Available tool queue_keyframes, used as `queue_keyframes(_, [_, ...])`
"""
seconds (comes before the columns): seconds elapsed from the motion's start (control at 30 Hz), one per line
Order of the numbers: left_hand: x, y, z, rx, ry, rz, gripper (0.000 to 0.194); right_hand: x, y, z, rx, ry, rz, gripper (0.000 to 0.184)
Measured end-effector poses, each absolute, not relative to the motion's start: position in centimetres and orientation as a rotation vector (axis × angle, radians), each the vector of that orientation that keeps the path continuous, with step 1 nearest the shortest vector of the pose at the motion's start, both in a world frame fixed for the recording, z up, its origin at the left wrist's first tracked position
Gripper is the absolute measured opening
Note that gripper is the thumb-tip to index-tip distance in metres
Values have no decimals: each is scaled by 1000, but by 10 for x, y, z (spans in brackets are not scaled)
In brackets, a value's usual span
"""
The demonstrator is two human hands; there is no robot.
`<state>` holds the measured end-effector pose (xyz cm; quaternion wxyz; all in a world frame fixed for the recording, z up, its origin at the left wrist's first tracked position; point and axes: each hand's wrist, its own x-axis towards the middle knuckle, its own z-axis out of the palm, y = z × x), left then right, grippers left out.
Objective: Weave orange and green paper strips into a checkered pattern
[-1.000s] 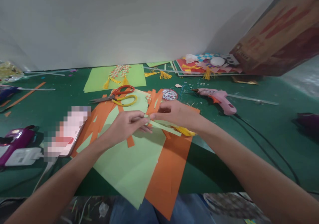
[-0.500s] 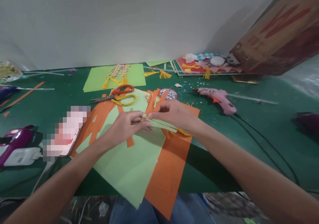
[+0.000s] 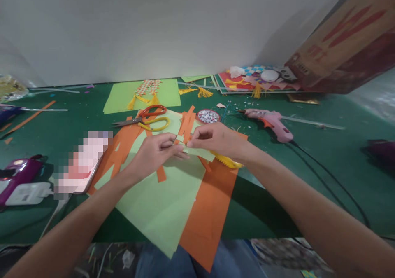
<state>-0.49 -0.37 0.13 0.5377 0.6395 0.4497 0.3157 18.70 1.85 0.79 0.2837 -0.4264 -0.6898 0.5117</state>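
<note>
Both hands meet over a pile of paper on the green table point(image 3: 308, 175). My left hand point(image 3: 156, 154) pinches the near end of some pale green and orange paper strips point(image 3: 187, 130). My right hand point(image 3: 217, 140) pinches the same strips from the right, fingertips almost touching the left ones. The orange strips stick up and away between the two hands. Under the hands lie a large light green sheet point(image 3: 163, 204) and an orange sheet point(image 3: 212, 204). A yellow tassel point(image 3: 228, 161) shows beneath my right wrist.
Scissors point(image 3: 145, 119) with orange and yellow handles lie beyond the hands. A pink glue gun point(image 3: 271, 123) with a black cable lies to the right, a small round dish of beads point(image 3: 208, 116) near it. A purple glue gun point(image 3: 18, 175) sits left. A cardboard box point(image 3: 348, 43) stands back right.
The strips between the fingertips have been turned: the orange ones now stand up higher behind the hands. My right hand has shifted slightly up and right. The yellow tassel shows more.
</note>
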Motion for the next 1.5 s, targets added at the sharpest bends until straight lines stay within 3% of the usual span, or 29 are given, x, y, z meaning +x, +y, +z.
queue_keyframes(0.43, [-3,-5,0,1642,1139,716,28,186,16,15,-1228,-1972,1304,25])
queue_keyframes(0.83, [-3,-5,1,1540,1042,675,14,187,17,14,-1265,-2082,1272,24])
queue_keyframes(1.0, [-3,-6,0,1527,1072,659,20,187,16,16,-1293,-2167,1277,21])
queue_keyframes(1.17, [-2,-6,1,1587,1096,684,15,187,15,16,-1298,-2175,1269,20])
queue_keyframes(1.37, [-1,-6,2,1752,1192,679,31,184,13,16,-1299,-2164,1267,21])
queue_keyframes(1.5, [-1,-7,3,1799,1218,633,25,183,12,16,-1298,-2172,1253,19])
